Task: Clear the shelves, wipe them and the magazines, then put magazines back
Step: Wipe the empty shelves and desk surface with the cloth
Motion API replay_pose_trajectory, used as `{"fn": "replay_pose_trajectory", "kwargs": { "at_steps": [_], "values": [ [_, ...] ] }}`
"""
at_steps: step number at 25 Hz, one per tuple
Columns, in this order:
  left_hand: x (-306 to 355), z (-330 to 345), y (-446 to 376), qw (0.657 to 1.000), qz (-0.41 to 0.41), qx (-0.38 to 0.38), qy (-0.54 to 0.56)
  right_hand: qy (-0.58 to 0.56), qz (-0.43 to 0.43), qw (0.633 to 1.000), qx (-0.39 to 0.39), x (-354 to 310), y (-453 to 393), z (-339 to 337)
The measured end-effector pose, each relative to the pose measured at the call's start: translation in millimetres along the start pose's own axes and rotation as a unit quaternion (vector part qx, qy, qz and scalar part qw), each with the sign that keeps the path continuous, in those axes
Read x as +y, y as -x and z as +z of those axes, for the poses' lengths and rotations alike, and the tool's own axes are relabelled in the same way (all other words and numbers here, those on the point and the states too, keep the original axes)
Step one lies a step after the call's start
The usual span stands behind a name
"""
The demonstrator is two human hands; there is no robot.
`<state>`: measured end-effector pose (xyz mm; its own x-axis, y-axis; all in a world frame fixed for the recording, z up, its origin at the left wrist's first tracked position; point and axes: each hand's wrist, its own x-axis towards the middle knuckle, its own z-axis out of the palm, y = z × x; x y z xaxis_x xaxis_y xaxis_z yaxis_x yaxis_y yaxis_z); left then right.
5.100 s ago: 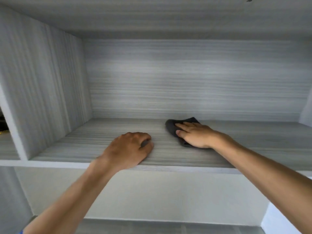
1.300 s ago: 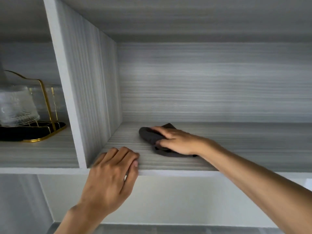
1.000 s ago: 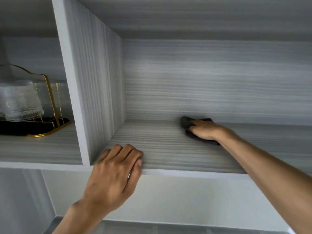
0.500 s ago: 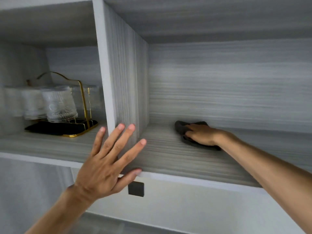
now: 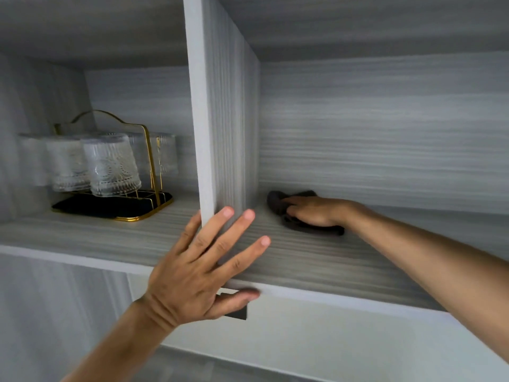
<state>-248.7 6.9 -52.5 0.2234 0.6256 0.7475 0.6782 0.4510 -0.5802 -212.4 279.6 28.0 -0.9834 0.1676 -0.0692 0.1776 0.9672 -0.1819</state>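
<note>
Head view: up at a grey wood-grain cabinet, two compartments split by an upright divider (image 5: 220,111).
Right hand (image 5: 316,213): deep in the right compartment, palm down on a dark cloth (image 5: 278,201), fingers bent over the bunched fabric, pressing it to the shelf (image 5: 316,260).
Cloth position: far back-left corner, just beside the divider and close to the back wall, under and ahead of the right fingers.
Left hand (image 5: 201,268): fingers spread and straight, nothing held, fingertips up against the divider's front edge, thumb tucked under the shelf's front lip.
Key relation: unwiped-looking run of shelf lies right and forward of the cloth; long axis of the shelf left to right, so likely a sweep back along it; right hand nearer, left only bracing.
Magazines: none in sight, shelf bare.
Left compartment: patterned glasses (image 5: 110,164) upside down on a gold-wire rack (image 5: 143,205), well apart from both hands.
</note>
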Motion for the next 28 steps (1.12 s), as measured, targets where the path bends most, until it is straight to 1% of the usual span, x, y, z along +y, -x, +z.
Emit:
{"fn": "replay_pose_trajectory", "kwargs": {
  "at_steps": [2,4,8,9,10,12,13,14,17,19,20,23,25,26,28],
  "values": [
    [0.1,1.2,1.7,1.000,0.004,-0.004,0.002,0.034,0.028,0.999,0.016,-7.7,-14.7,0.4],
    [-1.5,1.3,2.1,1.000,0.007,-0.003,0.008,0.066,0.027,0.997,0.006,-27.0,-21.9,1.8],
    [-3.6,-1.6,1.2,0.998,0.010,0.011,0.058,0.062,0.041,0.997,0.024,-56.0,-17.8,15.6],
    [-5.0,-2.4,1.1,0.997,0.015,0.013,0.077,0.044,0.037,0.998,0.027,-62.3,-8.2,21.0],
    [-6.6,-3.6,1.5,0.995,0.018,0.014,0.098,0.028,0.014,0.999,0.029,-67.7,7.8,27.0],
    [-9.4,-5.3,2.3,0.990,0.019,0.013,0.137,0.012,-0.074,0.996,0.040,-71.5,56.9,39.1],
    [-10.2,-5.7,2.6,0.989,0.019,0.012,0.148,0.005,-0.106,0.993,0.058,-68.0,83.6,42.3],
    [-9.7,-6.1,2.6,0.988,0.017,0.011,0.153,0.000,-0.113,0.991,0.077,-61.7,108.1,40.4],
    [-6.8,-9.5,2.0,0.983,0.004,0.000,0.181,0.006,-0.037,0.992,0.118,-31.1,157.0,37.5],
    [-4.4,-15.7,0.4,0.981,-0.015,-0.010,0.191,0.033,-0.005,0.990,0.138,-31.2,156.9,41.9],
    [-1.7,-19.0,-0.1,0.980,-0.030,-0.013,0.194,0.051,-0.008,0.987,0.152,-41.9,149.6,46.8],
    [11.3,-31.6,-3.2,0.967,-0.090,0.001,0.239,0.073,-0.041,0.980,0.182,-98.7,118.2,68.8],
    [21.1,-38.9,-3.1,0.956,-0.128,0.011,0.263,0.099,-0.031,0.973,0.204,-128.9,108.3,82.3],
    [25.4,-41.4,-2.5,0.954,-0.145,0.015,0.262,0.111,-0.023,0.968,0.223,-133.2,111.0,83.8],
    [35.6,-43.7,-3.3,0.950,-0.168,0.021,0.262,0.105,-0.007,0.961,0.255,-118.0,127.9,84.3]
  ]
}}
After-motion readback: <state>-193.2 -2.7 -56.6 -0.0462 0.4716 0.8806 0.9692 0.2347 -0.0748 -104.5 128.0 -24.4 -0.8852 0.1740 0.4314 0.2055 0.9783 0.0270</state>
